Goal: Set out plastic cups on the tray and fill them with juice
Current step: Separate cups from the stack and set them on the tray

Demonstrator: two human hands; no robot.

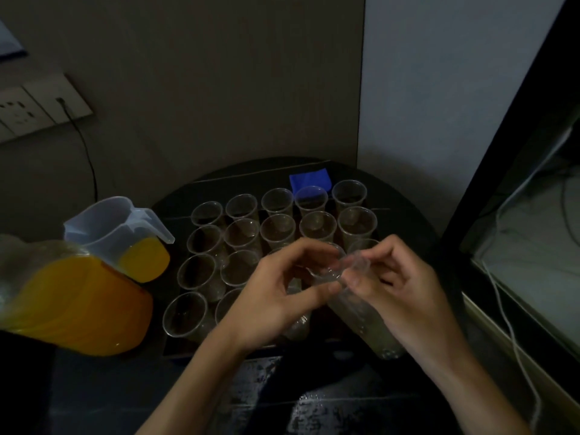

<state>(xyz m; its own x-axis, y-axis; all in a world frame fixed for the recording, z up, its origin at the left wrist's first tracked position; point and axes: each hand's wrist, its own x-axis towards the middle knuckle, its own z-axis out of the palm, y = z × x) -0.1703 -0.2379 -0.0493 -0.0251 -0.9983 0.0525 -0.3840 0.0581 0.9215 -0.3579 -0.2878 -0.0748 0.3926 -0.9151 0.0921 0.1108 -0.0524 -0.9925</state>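
Both hands above near edge of tray (188, 348). Right hand (405, 287) grips tilted cup stack (370, 321). Left hand (276, 293) pinches rim of top cup (329, 270).

Step, as judged: peel one cup free. Thin clear plastic, flimsy, clings when nested. Pull at rim with slight twist, no squeezing of wall.

Set cups (277, 229) on tray: empty, upright, in rows, rims close together.

Left of tray: translucent spouted jug (116, 227) with orange juice (144, 259). Nearer juice container (72, 306) is blurred.

Beyond tray: blue square (310, 180).
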